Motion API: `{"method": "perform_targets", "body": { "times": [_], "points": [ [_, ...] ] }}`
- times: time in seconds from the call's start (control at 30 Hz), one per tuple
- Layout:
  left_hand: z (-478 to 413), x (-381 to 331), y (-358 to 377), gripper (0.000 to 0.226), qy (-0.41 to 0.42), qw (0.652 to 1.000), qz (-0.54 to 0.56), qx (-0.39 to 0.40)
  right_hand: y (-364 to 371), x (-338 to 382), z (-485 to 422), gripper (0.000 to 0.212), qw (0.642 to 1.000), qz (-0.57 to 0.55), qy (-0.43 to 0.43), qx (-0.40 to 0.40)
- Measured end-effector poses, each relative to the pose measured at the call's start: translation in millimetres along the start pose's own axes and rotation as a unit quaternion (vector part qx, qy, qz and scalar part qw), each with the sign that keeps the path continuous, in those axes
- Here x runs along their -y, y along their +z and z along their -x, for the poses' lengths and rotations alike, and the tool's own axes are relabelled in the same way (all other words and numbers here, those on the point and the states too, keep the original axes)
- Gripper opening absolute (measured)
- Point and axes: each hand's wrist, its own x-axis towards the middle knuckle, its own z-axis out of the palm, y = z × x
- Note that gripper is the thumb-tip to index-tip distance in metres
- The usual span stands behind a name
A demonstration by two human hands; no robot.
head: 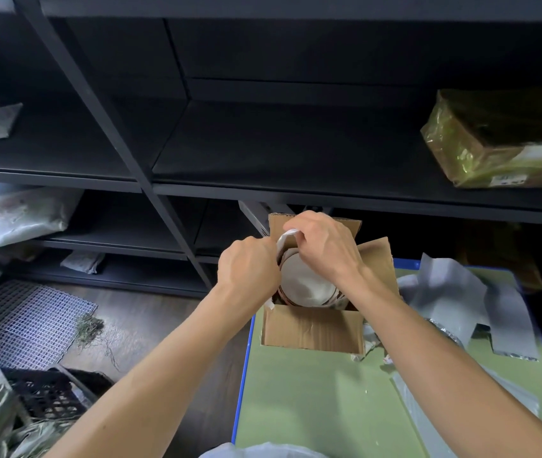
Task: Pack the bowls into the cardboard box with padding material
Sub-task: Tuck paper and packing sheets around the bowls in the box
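Cardboard box (309,332) is standing open on the green table (296,398), toward the table's 11 o'clock corner, its flaps folding outward; the bowls (302,285) are sitting nested inside the box, pale interior facing up, a brown line running round the rim.

Both hands are working over the box's 12 o'clock side; the right hand (322,246) is pinching the upper edge of a white padding sheet (284,238) with curled fingers; the left hand (249,262) is clenching round the same sheet at its 9 o'clock edge, knuckles turned up and fingertips hidden; the sheet is dropping between the bowls and the box wall, and how deep it is reaching cannot be told.

At 3 o'clock of the box, loose grey sheets (444,292) are lying crumpled on the table, touching the box's right flap.

Dark shelving (263,143) is standing behind the table at 12 o'clock; a wrapped parcel (501,140) is resting on it at 2 o'clock; a pale bagged package (21,216) is lying on a lower shelf at 9 o'clock.

On the floor, a white mesh mat (24,312) is lying at 9 o'clock; a black crate (44,395) is sitting at 8 o'clock.
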Motion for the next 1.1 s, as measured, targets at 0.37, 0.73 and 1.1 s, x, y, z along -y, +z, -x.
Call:
{"method": "perform_targets", "body": {
  "times": [0.37,0.73,1.1],
  "points": [
    [-1,4,9,0.005,-0.048,0.992,0.114,0.009,-4,-1,-5,0.038,0.999,-0.019,-0.016,0.04],
    [-3,-1,45,0.017,-0.065,0.991,0.114,0.015,11,-5,4,0.036,0.995,0.06,-0.022,0.077],
    [10,11,28,0.019,-0.069,0.989,0.128,0.01,30,2,-9,0.029,0.977,0.148,-0.096,0.118]
  ]
}}
